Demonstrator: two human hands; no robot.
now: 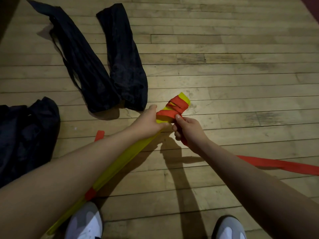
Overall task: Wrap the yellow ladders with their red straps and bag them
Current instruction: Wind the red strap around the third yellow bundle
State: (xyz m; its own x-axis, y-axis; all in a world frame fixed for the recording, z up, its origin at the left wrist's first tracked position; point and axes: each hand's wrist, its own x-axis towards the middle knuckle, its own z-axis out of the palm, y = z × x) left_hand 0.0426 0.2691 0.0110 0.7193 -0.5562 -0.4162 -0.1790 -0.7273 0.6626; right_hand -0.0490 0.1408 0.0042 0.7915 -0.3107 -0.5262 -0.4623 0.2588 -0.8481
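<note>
Wooden floor (224, 69) holds three dark bags (96, 66). Over it slants the folded yellow ladder (119, 163), gripped near its top by the left hand (148, 123). The right hand (188, 130) pinches the red strap (174, 107) wound there.

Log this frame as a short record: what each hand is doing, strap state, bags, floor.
left hand: grips the yellow ladder bundle just below the wrapped end
right hand: pinches the red strap at the wrap
strap state: several turns round the far end; loose tail trails on the floor to the right
bags: two long dark bags lie flat, a third dark bag at left
floor: wooden boards
</note>
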